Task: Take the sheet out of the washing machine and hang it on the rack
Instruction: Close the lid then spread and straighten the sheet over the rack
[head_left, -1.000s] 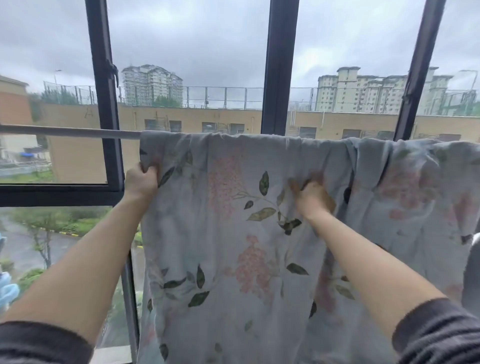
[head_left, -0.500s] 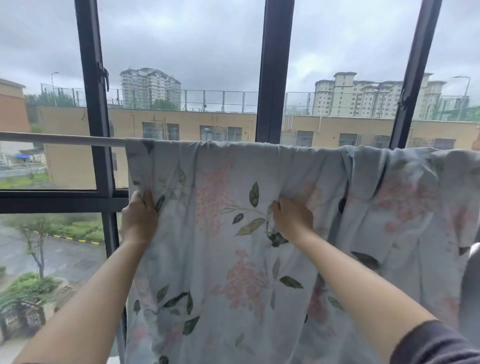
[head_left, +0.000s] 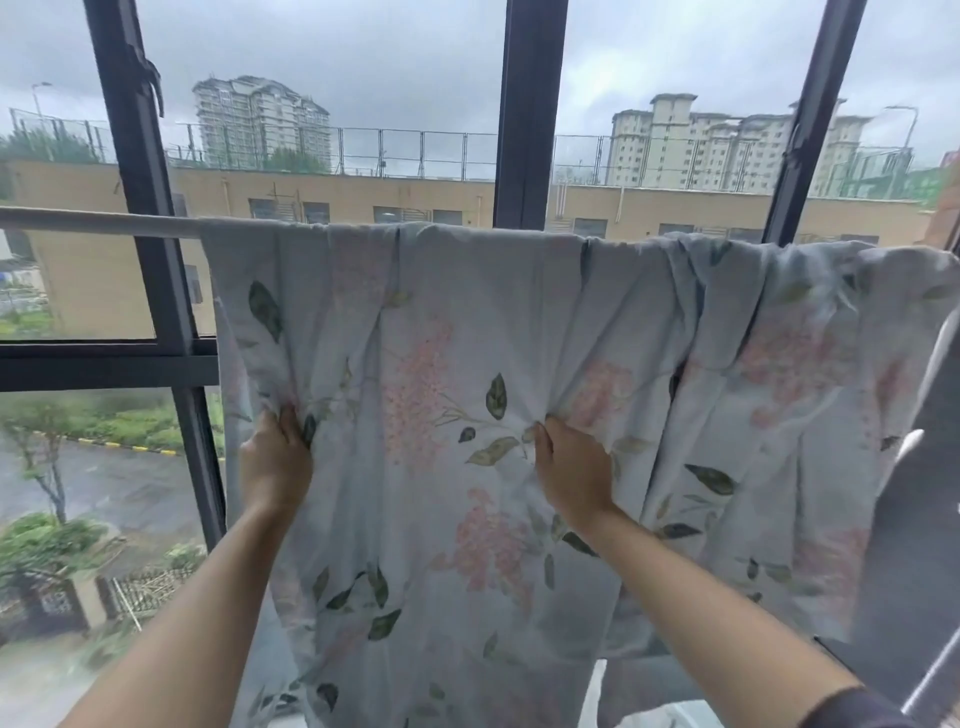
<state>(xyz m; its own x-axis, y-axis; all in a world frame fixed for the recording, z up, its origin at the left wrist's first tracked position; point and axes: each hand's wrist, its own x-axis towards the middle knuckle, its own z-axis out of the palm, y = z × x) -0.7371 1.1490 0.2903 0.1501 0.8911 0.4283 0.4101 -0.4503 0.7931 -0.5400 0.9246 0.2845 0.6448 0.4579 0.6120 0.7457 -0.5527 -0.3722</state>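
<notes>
Nearest you, your two bare forearms (head_left: 171, 623) reach up toward the drying rail (head_left: 93, 221), with a dark sleeve (head_left: 857, 712) showing on the right one; your left hand (head_left: 275, 462) is closed round the left side edge of the floral sheet (head_left: 441, 322) well below the rail, thumb on the front and fingers tucked behind the cloth; your right hand (head_left: 571, 467) sits at the same height below the rail, pinching a gather of the front panel, with creases fanning up from it toward the rail; neither of your hands is free.

The sheet is out of the machine and draped over the rail, its front fall hanging well below it; between your hands it lies fairly flat, while further right along the rail it is bunched into deep folds. I judge it thin, soft and limp, probably damp and so a little heavier and clingier than it looks; it should not tear easily, but it could slide off a smooth rail if one side outweighs the other; take it by a hem or side edge with a full pinch rather than mid-panel, and draw it sideways along the rail to spread the bunched part; bare rail is free past the sheet's left edge.

Behind the rail stands the dark window frame (head_left: 524, 104); beyond the glass are a long tan building (head_left: 363, 192) and pale tower blocks (head_left: 727, 140) under grey cloud.
</notes>
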